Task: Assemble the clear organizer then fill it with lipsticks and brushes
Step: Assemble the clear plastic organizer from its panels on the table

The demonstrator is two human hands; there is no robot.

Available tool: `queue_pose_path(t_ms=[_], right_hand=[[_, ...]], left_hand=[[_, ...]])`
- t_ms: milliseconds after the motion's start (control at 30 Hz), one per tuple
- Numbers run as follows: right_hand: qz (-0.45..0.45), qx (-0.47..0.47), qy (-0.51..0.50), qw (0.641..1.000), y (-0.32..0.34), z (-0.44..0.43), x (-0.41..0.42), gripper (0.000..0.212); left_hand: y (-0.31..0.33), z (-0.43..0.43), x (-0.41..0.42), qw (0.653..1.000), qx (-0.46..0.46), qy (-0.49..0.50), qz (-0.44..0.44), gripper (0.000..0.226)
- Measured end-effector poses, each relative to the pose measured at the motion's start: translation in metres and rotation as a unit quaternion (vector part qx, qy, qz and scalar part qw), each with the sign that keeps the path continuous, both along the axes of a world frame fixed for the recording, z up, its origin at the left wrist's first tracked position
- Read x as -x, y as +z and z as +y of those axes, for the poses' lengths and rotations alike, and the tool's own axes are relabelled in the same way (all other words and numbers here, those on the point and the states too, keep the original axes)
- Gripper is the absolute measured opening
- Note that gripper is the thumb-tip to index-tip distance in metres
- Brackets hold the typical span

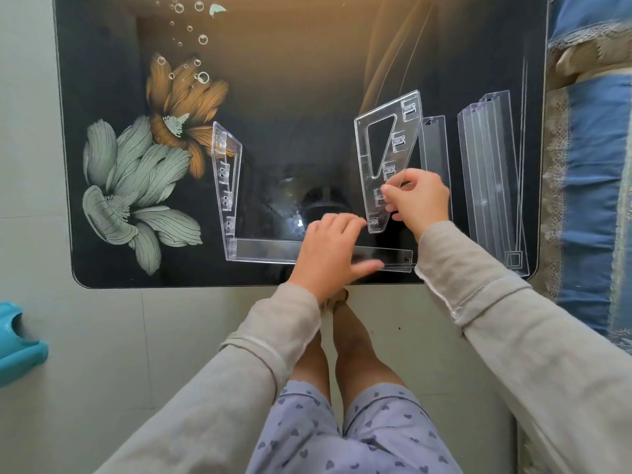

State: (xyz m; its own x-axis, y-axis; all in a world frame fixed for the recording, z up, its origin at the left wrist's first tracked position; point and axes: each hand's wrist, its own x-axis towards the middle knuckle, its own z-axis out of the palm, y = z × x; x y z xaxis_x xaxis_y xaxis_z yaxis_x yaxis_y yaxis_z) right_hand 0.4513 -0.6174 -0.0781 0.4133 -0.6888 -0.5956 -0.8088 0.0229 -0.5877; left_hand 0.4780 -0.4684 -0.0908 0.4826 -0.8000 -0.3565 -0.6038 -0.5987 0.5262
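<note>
Dark glass bench [307, 80] with a big flower print, pale tiled floor [30, 131] around it, a blue quilted bed [595, 165] off to the right.

Progress-wise it's early days, by the look of it. One clear side panel [225, 176] is already stood up on the left and joined at its bottom corner to a long front strip [263, 250], so an L-shape is made and not much else. The second side panel [405, 126] isn't attached yet. It's held tilted just above the free right end of the strip. The shelf pieces [489, 172] are stacked untouched on the right, with a single loose strip [434, 148] beside them. No lipsticks or brushes can be seen anywhere, so the whole filling part is left.

Grip: the second panel is pinched at its lower right edge by the right hand [419, 200], thumb and fingertips closed on the plastic near the slot tabs. The left hand [328, 254] is clamped over the front strip, thumb along the near edge, fingers bent over the far side, right next to the panel's bottom corner. Probably the corner just needs lining up with the strip's end and pushing in.
</note>
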Motion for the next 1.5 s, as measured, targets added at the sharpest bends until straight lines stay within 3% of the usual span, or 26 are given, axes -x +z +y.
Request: queue_pose_path(t_ms=[100,200,400,867,1500], right_hand=[[0.003,0.032,0.009,0.999,0.001,-0.007,0.007,0.009],[0.011,0.060,0.022,0.998,0.003,-0.009,0.011,0.008],[0.006,0.078,0.029,0.996,0.005,-0.008,0.022,0.011],[-0.018,0.092,0.012,0.995,0.005,0.002,0.032,0.024],[-0.025,0.147,0.056,0.987,0.005,0.003,0.032,0.023]], left_hand=[[-0.004,0.006,0.013,0.988,-0.058,-0.103,-0.096,0.067],[-0.005,0.007,0.018,0.989,-0.017,-0.054,-0.139,0.046],[0.001,0.013,0.008,0.995,0.043,0.016,-0.092,0.041],[-0.005,0.010,-0.002,0.995,-0.008,0.084,-0.046,0.041],[-0.001,0.003,0.002,0.996,-0.015,0.070,-0.052,0.040]])
